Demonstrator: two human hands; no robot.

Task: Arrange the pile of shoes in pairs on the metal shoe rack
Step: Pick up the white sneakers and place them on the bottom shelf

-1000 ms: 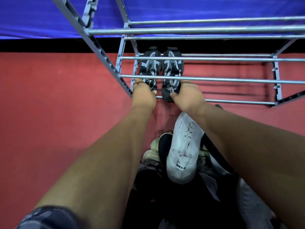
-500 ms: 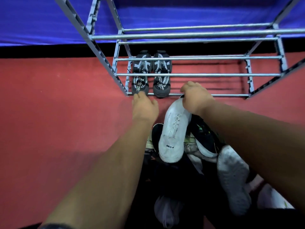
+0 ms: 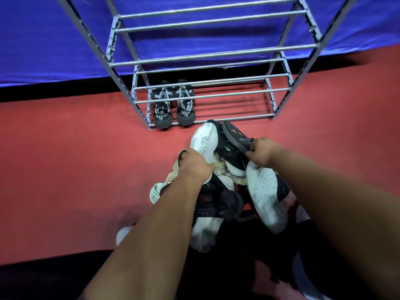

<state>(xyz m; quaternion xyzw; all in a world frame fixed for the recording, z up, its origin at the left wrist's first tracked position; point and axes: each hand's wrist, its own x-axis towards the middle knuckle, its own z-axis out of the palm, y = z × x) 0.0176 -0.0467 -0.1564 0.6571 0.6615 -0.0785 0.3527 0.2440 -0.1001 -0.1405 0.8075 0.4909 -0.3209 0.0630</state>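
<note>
The metal shoe rack (image 3: 207, 56) stands ahead on the red floor. A pair of black shoes with white patterns (image 3: 173, 107) sits side by side at the left end of its lowest shelf. The pile of shoes (image 3: 227, 187) lies in front of the rack, black and white ones mixed. My left hand (image 3: 194, 165) rests on the pile with its fingers closed at the heel of a white sneaker (image 3: 204, 141). My right hand (image 3: 263, 151) grips a dark shoe with orange marks (image 3: 237, 135), sole turned up.
A blue cloth (image 3: 54, 40) hangs behind the rack. The red floor (image 3: 75, 169) spreads to the left and right of the pile. The rack's upper shelves and the right part of the lowest shelf hold nothing. A white-soled shoe (image 3: 265, 191) lies upside down at the pile's right.
Both hands have pulled back from the black pair on the lowest shelf to the pile. The left now holds the white sneaker, the right the dark shoe. My view has moved back.
</note>
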